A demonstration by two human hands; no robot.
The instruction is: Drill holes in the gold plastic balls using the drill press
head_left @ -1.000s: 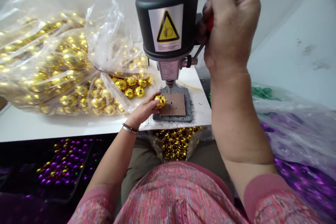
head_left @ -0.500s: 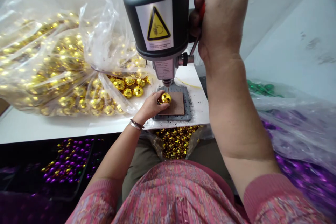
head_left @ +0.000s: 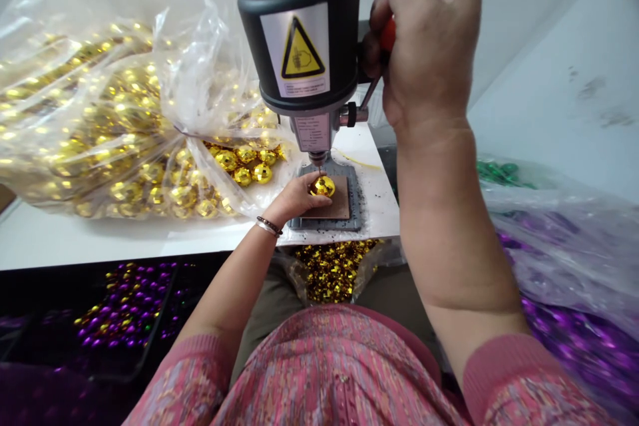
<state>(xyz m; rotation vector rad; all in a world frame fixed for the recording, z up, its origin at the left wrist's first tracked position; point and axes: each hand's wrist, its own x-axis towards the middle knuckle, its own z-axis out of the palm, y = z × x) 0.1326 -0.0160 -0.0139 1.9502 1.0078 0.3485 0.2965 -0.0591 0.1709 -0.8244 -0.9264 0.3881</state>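
Note:
Between the thumb and fingers of my left hand (head_left: 295, 198) is a shiny gold faceted ball (head_left: 323, 186), held on a brown board (head_left: 341, 203). The board lies on the grey base (head_left: 355, 193) of a small bench drill press (head_left: 299, 33). Right above the ball is the thin drill bit (head_left: 320, 170); whether its tip touches the ball I cannot tell. Up beside the motor housing, my right hand (head_left: 429, 20) is closed around the red-knobbed feed lever (head_left: 388, 33).
To the left, a clear plastic bag (head_left: 194, 103) holds many gold balls (head_left: 244, 176). Gold pieces (head_left: 333, 273) fill a bag at my lap. Purple and gold beads (head_left: 124, 306) lie lower left. Bags with purple (head_left: 579, 339) and green beads (head_left: 499, 172) sit at right. Dark shavings surround the base.
My left hand and the gold ball have shifted slightly right, bringing the ball under the bit. My right hand on the lever has moved a little to the right and down.

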